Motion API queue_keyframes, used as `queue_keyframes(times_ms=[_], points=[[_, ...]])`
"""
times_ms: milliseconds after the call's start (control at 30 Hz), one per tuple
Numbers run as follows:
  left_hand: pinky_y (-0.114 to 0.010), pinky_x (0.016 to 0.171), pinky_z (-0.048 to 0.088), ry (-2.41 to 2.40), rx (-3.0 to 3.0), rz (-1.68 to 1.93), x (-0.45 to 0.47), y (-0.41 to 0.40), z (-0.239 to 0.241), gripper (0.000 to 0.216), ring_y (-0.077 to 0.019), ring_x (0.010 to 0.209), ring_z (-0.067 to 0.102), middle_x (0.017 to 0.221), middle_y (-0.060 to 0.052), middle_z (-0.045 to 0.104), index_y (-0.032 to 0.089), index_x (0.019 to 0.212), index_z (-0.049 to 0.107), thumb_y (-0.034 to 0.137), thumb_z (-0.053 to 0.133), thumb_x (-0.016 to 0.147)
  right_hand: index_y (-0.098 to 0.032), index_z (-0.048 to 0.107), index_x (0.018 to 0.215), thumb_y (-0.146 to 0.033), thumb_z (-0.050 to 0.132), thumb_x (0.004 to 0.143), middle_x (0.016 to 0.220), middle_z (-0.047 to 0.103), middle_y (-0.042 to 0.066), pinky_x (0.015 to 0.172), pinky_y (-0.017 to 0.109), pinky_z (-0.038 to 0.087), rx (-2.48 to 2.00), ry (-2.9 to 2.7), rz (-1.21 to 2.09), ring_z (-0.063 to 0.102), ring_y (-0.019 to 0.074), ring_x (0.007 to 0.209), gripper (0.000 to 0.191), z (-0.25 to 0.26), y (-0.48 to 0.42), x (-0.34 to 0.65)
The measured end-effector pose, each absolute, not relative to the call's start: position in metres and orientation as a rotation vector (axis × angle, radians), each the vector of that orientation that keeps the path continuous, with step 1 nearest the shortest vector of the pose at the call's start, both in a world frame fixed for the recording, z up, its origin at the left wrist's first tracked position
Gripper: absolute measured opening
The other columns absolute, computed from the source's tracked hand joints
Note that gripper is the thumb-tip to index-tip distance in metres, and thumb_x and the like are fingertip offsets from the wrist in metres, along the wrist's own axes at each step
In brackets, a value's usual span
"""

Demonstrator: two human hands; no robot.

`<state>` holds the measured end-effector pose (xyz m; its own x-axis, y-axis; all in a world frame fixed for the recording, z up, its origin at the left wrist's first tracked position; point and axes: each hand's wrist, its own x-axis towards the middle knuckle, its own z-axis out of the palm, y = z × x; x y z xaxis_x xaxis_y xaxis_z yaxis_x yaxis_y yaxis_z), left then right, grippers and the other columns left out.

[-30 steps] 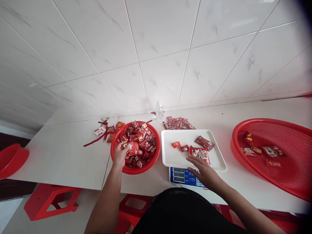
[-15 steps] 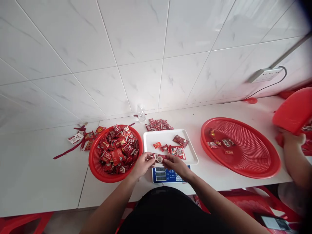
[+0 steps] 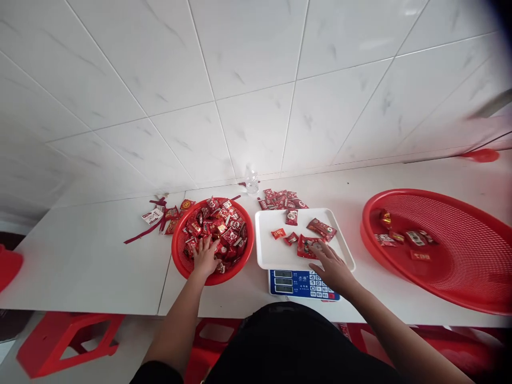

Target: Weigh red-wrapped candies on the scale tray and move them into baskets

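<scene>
My left hand (image 3: 205, 258) reaches into a round red basket (image 3: 176, 261) heaped with small red candy packets (image 3: 230, 234). Its fingers are spread on the pile and hold nothing that I can see. Over the near right part of a white weighing tray (image 3: 264, 256), my right hand (image 3: 333, 268) is open, fingertips at a red printed packet (image 3: 307, 246). Also on the tray lie a dark red packet (image 3: 322, 229), two small candies (image 3: 279, 233) and a red-and-white packet (image 3: 292, 216) at the back edge. Below the tray shows the scale's blue keypad (image 3: 304, 285).
A larger red basket (image 3: 370, 234) with several packets stands to the right. Behind the tray are loose red packets (image 3: 282, 199) and a clear bottle (image 3: 252, 180). Ribbons, a white card (image 3: 152, 215) and packets lie left. A red stool (image 3: 60, 341) stands below the table.
The packet held between both hands now lies at the tray's back edge. My left hand has moved left into the basket, my right hand rightward over the tray. The view has shifted left.
</scene>
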<state>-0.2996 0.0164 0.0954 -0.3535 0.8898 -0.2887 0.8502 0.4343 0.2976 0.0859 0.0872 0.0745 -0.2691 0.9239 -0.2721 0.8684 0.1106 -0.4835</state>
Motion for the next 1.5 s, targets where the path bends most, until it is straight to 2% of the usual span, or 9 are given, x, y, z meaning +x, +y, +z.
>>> queue_keyframes(times_ms=[267, 467, 567, 733, 967, 1100, 1233, 1400, 1500], points=[[-0.057, 0.106, 0.019, 2.495, 1.540, -0.077, -0.310, 0.015, 0.108, 0.034, -0.0294, 0.125, 0.040, 0.129, -0.011, 0.052, 0.022, 0.112, 0.059, 0.012, 0.042, 0.084, -0.026, 0.043, 0.134, -0.036, 0.043, 0.084, 0.150, 0.026, 0.008, 0.101, 0.048, 0.037, -1.819, -2.486, 0.689, 0.027, 0.0292, 0.135, 0.051, 0.062, 0.085, 0.092], [-0.051, 0.110, 0.011, 2.411, 1.674, -0.149, -0.294, 0.008, 0.111, 0.016, -0.0287, 0.131, 0.030, 0.123, -0.008, 0.057, 0.024, 0.086, 0.068, 0.032, 0.055, 0.082, -0.024, 0.041, 0.135, -0.036, 0.041, 0.086, 0.150, 0.026, 0.009, 0.101, 0.049, 0.037, -1.831, -2.526, 0.645, 0.025, 0.0307, 0.136, 0.051, 0.061, 0.084, 0.091], [-0.054, 0.109, 0.008, 2.275, 1.679, -0.256, -0.281, 0.007, 0.108, 0.022, -0.0318, 0.129, 0.033, 0.119, -0.010, 0.059, 0.023, 0.073, 0.070, 0.043, 0.060, 0.076, -0.025, 0.041, 0.136, -0.036, 0.042, 0.086, 0.151, 0.025, 0.009, 0.101, 0.048, 0.037, -1.836, -2.532, 0.654, 0.026, 0.0306, 0.136, 0.052, 0.063, 0.084, 0.090], [-0.058, 0.107, 0.003, 2.240, 1.609, -0.271, -0.274, 0.013, 0.107, 0.005, -0.0382, 0.125, 0.037, 0.109, -0.016, 0.063, 0.018, 0.068, 0.070, 0.021, 0.068, 0.065, -0.027, 0.039, 0.137, -0.036, 0.042, 0.086, 0.151, 0.025, 0.007, 0.100, 0.048, 0.039, -1.815, -2.523, 0.667, 0.026, 0.0303, 0.136, 0.052, 0.063, 0.084, 0.092], [-0.045, 0.093, 0.034, 2.226, 1.513, 0.029, -0.290, 0.022, 0.133, 0.022, -0.0278, 0.099, 0.055, 0.092, -0.010, 0.065, 0.019, 0.061, 0.062, 0.024, 0.051, 0.080, -0.027, 0.041, 0.135, -0.034, 0.044, 0.084, 0.150, 0.027, 0.007, 0.101, 0.050, 0.037, -1.774, -2.492, 0.727, 0.026, 0.0309, 0.136, 0.052, 0.063, 0.082, 0.093], [-0.031, 0.072, 0.042, 2.132, 1.470, 0.312, -0.277, 0.033, 0.145, 0.026, -0.0218, 0.077, 0.059, 0.075, -0.006, 0.064, 0.020, 0.067, 0.060, 0.032, 0.045, 0.085, -0.024, 0.042, 0.136, -0.031, 0.044, 0.084, 0.151, 0.026, 0.009, 0.103, 0.048, 0.035, -1.761, -2.482, 0.783, 0.025, 0.0311, 0.136, 0.052, 0.068, 0.082, 0.088], [-0.026, 0.065, 0.043, 1.934, 1.457, 0.538, -0.236, 0.056, 0.136, 0.027, -0.0192, 0.071, 0.062, 0.075, -0.004, 0.067, 0.020, 0.079, 0.063, 0.034, 0.042, 0.086, -0.027, 0.042, 0.136, -0.028, 0.047, 0.083, 0.152, 0.024, 0.004, 0.106, 0.046, 0.032, -1.714, -2.496, 0.837, 0.021, 0.0282, 0.138, 0.054, 0.076, 0.081, 0.082], [-0.027, 0.072, 0.047, 1.708, 1.523, 0.588, -0.174, 0.098, 0.113, 0.032, -0.0195, 0.081, 0.065, 0.089, -0.007, 0.070, 0.018, 0.096, 0.065, 0.034, 0.039, 0.088, -0.028, 0.049, 0.131, -0.025, 0.051, 0.079, 0.150, 0.028, 0.004, 0.106, 0.045, 0.033, -1.629, -2.516, 0.915, 0.024, 0.0273, 0.137, 0.052, 0.086, 0.077, 0.081], [-0.033, 0.088, 0.044, 1.634, 1.608, 0.542, -0.148, 0.116, 0.106, 0.035, -0.0236, 0.102, 0.060, 0.108, -0.011, 0.067, 0.018, 0.110, 0.061, 0.037, 0.044, 0.086, -0.030, 0.052, 0.128, -0.026, 0.054, 0.079, 0.149, 0.031, 0.003, 0.105, 0.044, 0.034, -1.572, -2.502, 0.922, 0.027, 0.0268, 0.136, 0.049, 0.089, 0.074, 0.084]])
